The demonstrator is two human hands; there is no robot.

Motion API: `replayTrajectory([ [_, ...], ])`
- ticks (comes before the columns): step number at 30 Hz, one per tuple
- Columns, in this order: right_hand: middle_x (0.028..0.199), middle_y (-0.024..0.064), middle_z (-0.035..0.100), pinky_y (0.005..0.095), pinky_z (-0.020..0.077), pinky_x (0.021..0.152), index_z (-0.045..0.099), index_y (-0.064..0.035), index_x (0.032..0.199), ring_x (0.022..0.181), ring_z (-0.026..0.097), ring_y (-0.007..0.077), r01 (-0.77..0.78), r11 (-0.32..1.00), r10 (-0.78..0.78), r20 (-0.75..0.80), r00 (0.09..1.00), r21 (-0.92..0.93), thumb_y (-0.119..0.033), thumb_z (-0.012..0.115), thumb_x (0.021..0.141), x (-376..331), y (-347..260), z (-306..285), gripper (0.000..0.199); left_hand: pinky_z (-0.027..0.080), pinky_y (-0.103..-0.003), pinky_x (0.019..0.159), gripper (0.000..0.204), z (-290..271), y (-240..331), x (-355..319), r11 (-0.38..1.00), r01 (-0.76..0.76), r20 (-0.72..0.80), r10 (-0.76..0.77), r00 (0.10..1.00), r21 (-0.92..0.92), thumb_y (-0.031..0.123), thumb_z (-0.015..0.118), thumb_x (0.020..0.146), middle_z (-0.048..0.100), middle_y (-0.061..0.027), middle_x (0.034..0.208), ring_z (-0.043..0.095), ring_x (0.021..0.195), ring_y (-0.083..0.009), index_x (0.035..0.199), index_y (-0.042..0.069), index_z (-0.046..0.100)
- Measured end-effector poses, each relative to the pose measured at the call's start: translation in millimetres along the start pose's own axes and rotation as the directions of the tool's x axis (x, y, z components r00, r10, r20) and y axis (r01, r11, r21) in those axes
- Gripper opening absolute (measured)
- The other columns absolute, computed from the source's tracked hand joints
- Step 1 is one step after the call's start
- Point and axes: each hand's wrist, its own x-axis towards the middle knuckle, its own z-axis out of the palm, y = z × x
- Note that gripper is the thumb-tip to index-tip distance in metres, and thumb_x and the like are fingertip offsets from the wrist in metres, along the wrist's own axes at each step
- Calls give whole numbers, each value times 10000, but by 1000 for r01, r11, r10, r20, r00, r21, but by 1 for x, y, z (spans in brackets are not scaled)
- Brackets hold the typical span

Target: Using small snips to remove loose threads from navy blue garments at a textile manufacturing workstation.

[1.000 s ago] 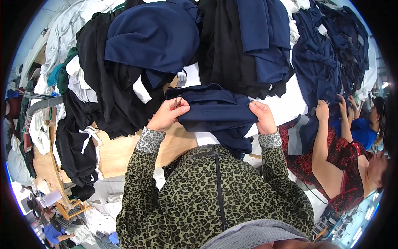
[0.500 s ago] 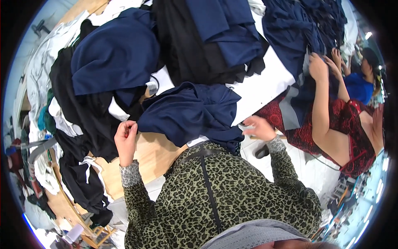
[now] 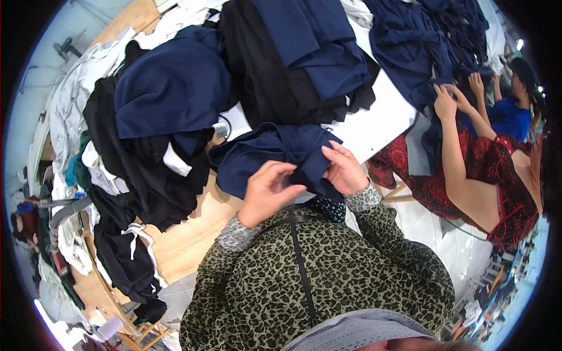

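A dark navy garment [image 3: 252,146] lies bunched on the table edge right in front of me. Above its near side is my left hand [image 3: 266,190], slightly blurred, its fingers curved and thumb apart with nothing seen between them. My right hand [image 3: 348,171] is at the garment's right edge, fingers extended and spread a little, the tips at or against the cloth. Whether they touch it cannot be made out exactly.
Navy and black folded garments [image 3: 328,64] are stacked at the back, and a draped black and navy heap [image 3: 170,88] stands at left. A white board [image 3: 380,120] lies under them on the wooden table [image 3: 187,240]. At right a co-worker's arms [image 3: 453,134] handle navy cloth.
My left hand has let go of the garment's left edge and moved right over it. My right hand has come left and up to its right edge. The garment is more bunched.
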Motion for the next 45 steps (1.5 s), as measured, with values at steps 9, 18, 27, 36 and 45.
replayTrajectory([
  [9,1123,105,510,301,516,733,489,-1,1179,957,561,205,345,570,-354,156,922,-746,-65,680,768,18,37,30,458,260,-143,425,93,-22,-26,-2,745,314,-259,-541,800,-588,98,613,860,552,90,740,375,510,27,950,74,616],
  [18,988,118,541,311,463,782,555,-20,1056,893,561,268,330,152,-639,162,752,-932,89,604,600,26,53,-13,471,236,-149,372,70,-64,-24,-10,659,230,-308,-594,743,-716,150,666,827,537,95,658,362,426,18,861,124,611],
  [27,930,121,560,324,462,770,608,-17,904,855,568,263,342,-176,-948,252,193,-923,113,592,612,15,4,-28,321,437,-304,505,266,-89,-40,-30,663,-255,-124,468,875,703,-64,657,567,550,-73,736,564,619,-214,812,37,633],
  [36,1005,79,532,268,444,798,532,-9,1031,858,561,179,504,-40,-981,129,143,-863,45,665,693,26,12,-54,368,428,-326,534,300,-75,-59,-56,443,-373,2,642,766,815,56,651,554,500,-59,785,540,625,-222,854,67,649],
  [45,941,52,553,241,446,794,539,3,1025,865,556,131,478,259,-885,-9,465,-839,59,586,775,33,15,-52,261,432,-332,507,264,-72,-67,-55,584,-299,-93,546,832,754,-27,656,541,525,-68,792,550,632,-234,787,58,614],
])
